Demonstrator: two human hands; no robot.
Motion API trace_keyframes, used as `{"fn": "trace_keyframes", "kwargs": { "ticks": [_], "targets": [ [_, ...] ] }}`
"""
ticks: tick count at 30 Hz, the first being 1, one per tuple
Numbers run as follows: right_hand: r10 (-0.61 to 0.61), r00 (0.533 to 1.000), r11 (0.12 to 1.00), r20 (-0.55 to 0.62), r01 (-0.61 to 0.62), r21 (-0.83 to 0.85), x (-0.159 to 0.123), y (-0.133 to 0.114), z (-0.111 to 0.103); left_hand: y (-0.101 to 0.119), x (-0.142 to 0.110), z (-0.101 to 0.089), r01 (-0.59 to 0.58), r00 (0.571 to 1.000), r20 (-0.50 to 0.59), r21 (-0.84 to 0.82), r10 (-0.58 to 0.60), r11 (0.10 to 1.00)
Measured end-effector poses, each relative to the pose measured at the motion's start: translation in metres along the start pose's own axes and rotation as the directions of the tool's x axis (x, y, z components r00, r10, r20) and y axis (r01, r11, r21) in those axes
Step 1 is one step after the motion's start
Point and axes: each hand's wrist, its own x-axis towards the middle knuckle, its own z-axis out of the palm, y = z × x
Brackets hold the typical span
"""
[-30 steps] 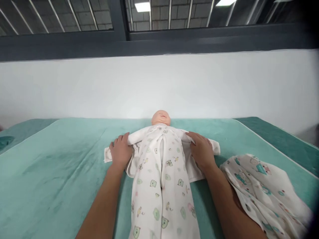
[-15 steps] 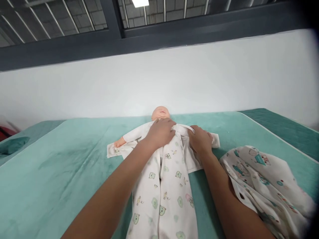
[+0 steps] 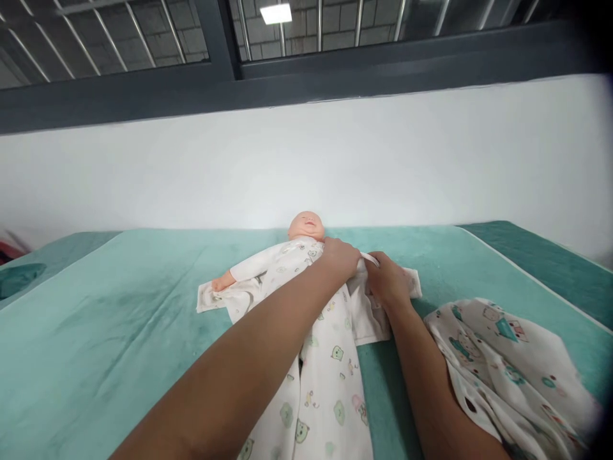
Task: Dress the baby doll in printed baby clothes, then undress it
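A baby doll lies on its back on a teal mat, dressed in a white onesie printed with small green bears. My left hand reaches across the doll's chest to its far shoulder, fingers curled on the onesie fabric. My right hand rests beside it on the doll's sleeve, fingers bent and pinching the cloth. The doll's other arm lies stretched out to the left, its bare hand showing.
A crumpled printed cloth lies on the mat at the right. A white wall rises behind the mat, with a dark window frame above. A darker green object sits at the far left edge.
My left hand left the doll's left-side sleeve, crossed over the chest and now sits at the far shoulder next to my right hand. The doll's left-side arm is uncovered.
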Motion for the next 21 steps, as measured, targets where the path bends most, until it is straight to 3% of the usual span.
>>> {"fn": "trace_keyframes", "kwargs": {
  "ticks": [8, 11, 15, 21],
  "targets": [
    [0.056, 0.998, 0.998, -0.016, -0.055, 0.043, 0.004, 0.013, -0.006, -0.021, -0.022, -0.020, -0.014, 0.997, -0.075, 0.016, 0.015, 1.000],
    [0.071, 0.997, 0.980, -0.037, -0.063, 0.187, 0.006, 0.017, -0.006, -0.032, -0.030, -0.025, 0.001, 0.994, -0.111, 0.011, 0.000, 1.000],
    [0.151, 0.985, 0.886, -0.084, -0.098, 0.454, 0.010, 0.025, -0.004, -0.047, -0.041, -0.032, 0.022, 0.988, -0.150, -0.002, -0.022, 1.000],
    [0.246, 0.968, 0.782, -0.056, -0.164, 0.601, 0.015, 0.032, 0.004, -0.059, -0.059, -0.039, 0.050, 0.981, -0.187, -0.020, -0.053, 0.999]
  ]
}}
